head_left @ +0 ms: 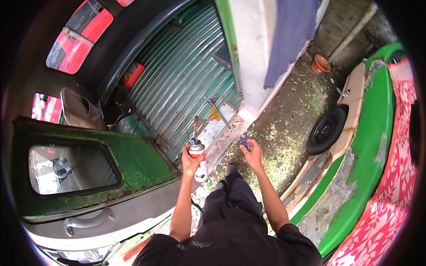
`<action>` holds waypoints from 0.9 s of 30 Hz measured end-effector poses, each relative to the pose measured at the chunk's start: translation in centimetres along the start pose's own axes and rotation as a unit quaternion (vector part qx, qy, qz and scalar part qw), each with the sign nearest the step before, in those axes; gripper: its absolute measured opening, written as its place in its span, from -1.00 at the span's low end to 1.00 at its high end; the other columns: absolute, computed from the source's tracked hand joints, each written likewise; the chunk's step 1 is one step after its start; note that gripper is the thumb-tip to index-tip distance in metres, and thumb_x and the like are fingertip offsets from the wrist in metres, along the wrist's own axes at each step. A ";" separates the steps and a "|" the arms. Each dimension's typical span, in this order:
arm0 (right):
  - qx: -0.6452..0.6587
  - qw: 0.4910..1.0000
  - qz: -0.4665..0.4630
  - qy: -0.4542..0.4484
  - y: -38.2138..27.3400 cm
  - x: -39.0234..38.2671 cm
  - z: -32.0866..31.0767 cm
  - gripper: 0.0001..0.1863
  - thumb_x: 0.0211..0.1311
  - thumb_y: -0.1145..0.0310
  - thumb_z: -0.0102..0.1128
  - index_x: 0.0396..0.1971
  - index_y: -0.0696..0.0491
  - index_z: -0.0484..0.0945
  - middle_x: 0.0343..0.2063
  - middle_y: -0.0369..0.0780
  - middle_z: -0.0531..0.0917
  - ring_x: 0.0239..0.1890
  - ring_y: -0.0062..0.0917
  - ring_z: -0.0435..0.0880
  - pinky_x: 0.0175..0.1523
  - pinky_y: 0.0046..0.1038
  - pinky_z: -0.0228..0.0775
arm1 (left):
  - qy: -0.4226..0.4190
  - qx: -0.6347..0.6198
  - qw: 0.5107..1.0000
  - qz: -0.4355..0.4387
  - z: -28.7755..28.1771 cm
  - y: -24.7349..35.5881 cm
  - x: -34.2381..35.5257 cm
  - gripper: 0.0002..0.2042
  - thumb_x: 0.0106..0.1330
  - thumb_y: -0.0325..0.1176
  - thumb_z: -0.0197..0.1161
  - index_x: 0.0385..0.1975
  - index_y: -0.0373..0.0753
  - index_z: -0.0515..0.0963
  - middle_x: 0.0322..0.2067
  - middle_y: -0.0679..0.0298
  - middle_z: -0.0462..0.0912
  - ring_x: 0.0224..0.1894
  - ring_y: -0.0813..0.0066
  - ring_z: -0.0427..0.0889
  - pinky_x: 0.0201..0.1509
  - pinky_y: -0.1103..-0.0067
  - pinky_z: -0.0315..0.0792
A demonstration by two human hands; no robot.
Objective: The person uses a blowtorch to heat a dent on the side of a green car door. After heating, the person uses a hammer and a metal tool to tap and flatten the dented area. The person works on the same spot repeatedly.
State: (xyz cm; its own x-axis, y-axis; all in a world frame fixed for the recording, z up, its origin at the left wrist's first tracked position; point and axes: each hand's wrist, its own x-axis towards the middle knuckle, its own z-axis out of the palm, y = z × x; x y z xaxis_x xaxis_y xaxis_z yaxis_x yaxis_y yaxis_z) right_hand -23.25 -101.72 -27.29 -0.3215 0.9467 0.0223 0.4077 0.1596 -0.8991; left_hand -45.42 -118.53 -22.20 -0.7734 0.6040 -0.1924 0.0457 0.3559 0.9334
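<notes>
My left hand [191, 165] is wrapped round a gas canister [202, 172], white with a red band, held upright in front of me. A blow torch head [194, 133] with a metal tube and a blue part sits on its top. To the right, my right hand [254, 155] is closed on a small purple lighter [244, 142], apart from the torch. No flame shows at the nozzle. Beyond the canister, a yellow-handled tool [215, 114] and a metal hammer-like tool [210, 102] lie at the vehicle's edge.
A ribbed green vehicle floor [177, 75] stretches ahead, with a red box [132, 74] on it. The rusty green door [137, 166] stands at the left. On the right are a tire [327, 129], a green panel [370, 164] and red patterned cloth [377, 221]. Paint chips litter the ground.
</notes>
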 end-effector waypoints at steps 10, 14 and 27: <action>-0.091 0.986 -0.065 -0.120 4.1 7.6 15.2 -0.72 0.02 0.37 0.48 -0.27 0.10 0.61 -0.40 -0.16 0.64 -0.31 -0.26 0.64 -0.16 -0.28 0.47 | 0.081 -0.204 0.961 -0.165 1.4 -7.4 7.5 -0.36 -0.03 -0.34 0.63 0.04 -0.45 0.48 -0.23 0.20 0.67 -0.27 0.51 0.61 -0.17 0.54 0.52; -0.126 0.979 -0.059 -0.147 6.9 8.9 19.8 -0.70 0.00 0.37 0.49 -0.24 0.09 0.65 -0.32 -0.17 0.65 -0.24 -0.23 0.65 -0.10 -0.27 0.49 | 0.064 -0.186 0.952 -0.234 2.1 -12.3 11.2 -0.45 0.01 -0.35 0.61 -0.02 -0.43 0.54 -0.30 0.26 0.65 -0.35 0.59 0.54 -0.28 0.58 0.44; -0.138 0.972 -0.103 -0.157 13.6 10.5 27.2 -0.67 0.11 0.51 0.40 -0.08 0.12 0.63 -0.15 -0.15 0.60 -0.29 -0.25 0.69 -0.20 -0.33 0.55 | 0.127 -0.321 0.919 -0.190 5.6 -26.8 17.4 -0.36 0.16 -0.29 0.54 0.13 -0.42 0.32 -0.17 0.27 0.57 -0.22 0.60 0.52 -0.14 0.62 0.43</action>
State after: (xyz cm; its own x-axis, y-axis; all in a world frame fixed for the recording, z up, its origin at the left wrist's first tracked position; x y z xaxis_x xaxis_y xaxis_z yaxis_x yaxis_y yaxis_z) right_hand -44.26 -97.24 -51.18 -0.6483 0.7612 0.0149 0.5068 0.4461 -0.7376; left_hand -56.56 -113.50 -52.29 -0.7827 0.3077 -0.5409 -0.5779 -0.0367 0.8153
